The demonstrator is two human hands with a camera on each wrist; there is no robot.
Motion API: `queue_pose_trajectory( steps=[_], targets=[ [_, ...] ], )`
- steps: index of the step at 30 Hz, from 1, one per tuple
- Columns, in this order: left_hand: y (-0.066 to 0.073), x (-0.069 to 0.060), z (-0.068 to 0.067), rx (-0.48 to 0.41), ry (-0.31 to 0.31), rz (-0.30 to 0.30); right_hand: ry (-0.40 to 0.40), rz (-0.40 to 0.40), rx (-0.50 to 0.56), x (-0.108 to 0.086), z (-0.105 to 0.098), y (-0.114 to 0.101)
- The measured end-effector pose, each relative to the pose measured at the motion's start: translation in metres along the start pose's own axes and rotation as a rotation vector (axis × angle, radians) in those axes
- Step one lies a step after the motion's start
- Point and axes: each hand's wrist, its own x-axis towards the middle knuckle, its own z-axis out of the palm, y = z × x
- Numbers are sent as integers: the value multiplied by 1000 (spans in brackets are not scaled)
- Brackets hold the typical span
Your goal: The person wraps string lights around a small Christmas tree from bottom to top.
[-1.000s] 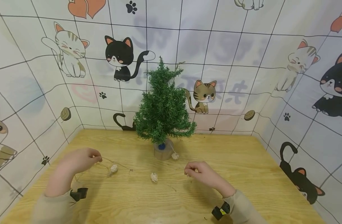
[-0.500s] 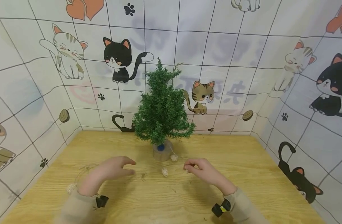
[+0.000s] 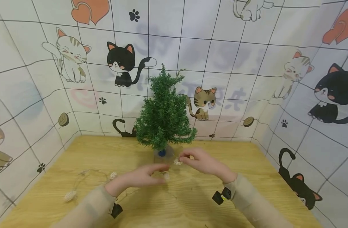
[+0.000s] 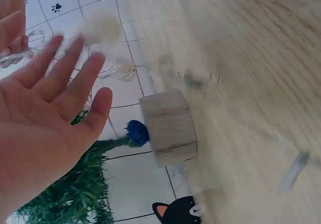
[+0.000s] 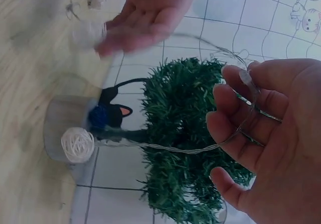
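A string of fairy lights with white woven balls trails along the tabletop. My right hand [image 3: 201,161] pinches its clear wire [image 5: 249,86] between thumb and forefinger; one woven ball [image 5: 77,144] dangles from that wire before the tree's base. My left hand [image 3: 141,175] reaches in from the left, fingers extended and apart, holding nothing. Close to its fingertips is another woven ball [image 3: 166,176], blurred in the wrist views. Behind both hands stands a small green artificial Christmas tree [image 3: 164,117] on a round wooden base [image 4: 168,128], with a blue wrap [image 4: 136,132] at the trunk's foot.
More of the string lies at the left, with woven balls [image 3: 70,195] on the wooden table [image 3: 233,158]. A cat-patterned cloth [image 3: 233,57] closes off the back and both sides. A pale blurred piece [image 4: 295,171] shows in the left wrist view.
My left hand let go of the string at the left and moved right toward the middle, fingers spread. My right hand shifted slightly left and forward, closer to the tree's base.
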Motion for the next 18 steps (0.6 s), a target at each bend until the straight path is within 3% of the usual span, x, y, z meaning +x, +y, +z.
queue_pose_trajectory(
  steps=[3, 6, 12, 18],
  targets=[
    [9, -3, -3, -92, -22, 7, 10, -30, -35, 6, -8, -2],
    [20, -10, -13, -120, 8, 23, 32, -44, -90, 10, -16, -1],
    [56, -20, -51, 40, 131, 49, 22, -29, -164, 17, -36, -5],
    [101, -16, -96, 279, 240, -6, 28, 36, -212, 32, -50, -8]
  ],
)
